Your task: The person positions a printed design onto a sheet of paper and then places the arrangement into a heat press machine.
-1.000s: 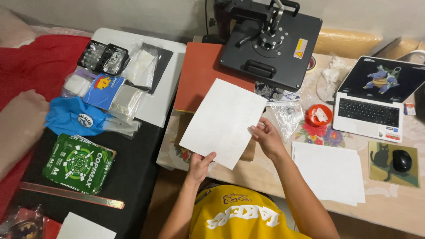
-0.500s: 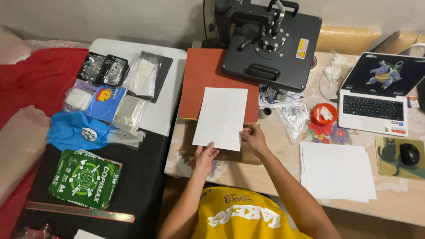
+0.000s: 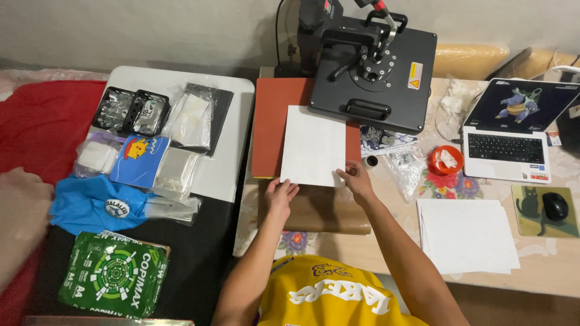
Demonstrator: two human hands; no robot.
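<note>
Indoors, cluttered floral-clothed table (image 3: 338, 253)

laptop (image 3: 510, 130), mouse (image 3: 554, 206), green paper ream (image 3: 113, 273)

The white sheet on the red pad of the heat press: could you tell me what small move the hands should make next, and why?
Probably nudge the white sheet slightly further onto the red pad: its near edge overhangs the pad, both the left hand and right hand pinch that edge, and the press head is swung aside.

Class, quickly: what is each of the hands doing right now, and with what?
Left hand: fingers on the bottom-left corner of the white paper sheet.
Right hand: pinching that sheet's bottom-right corner.
</note>
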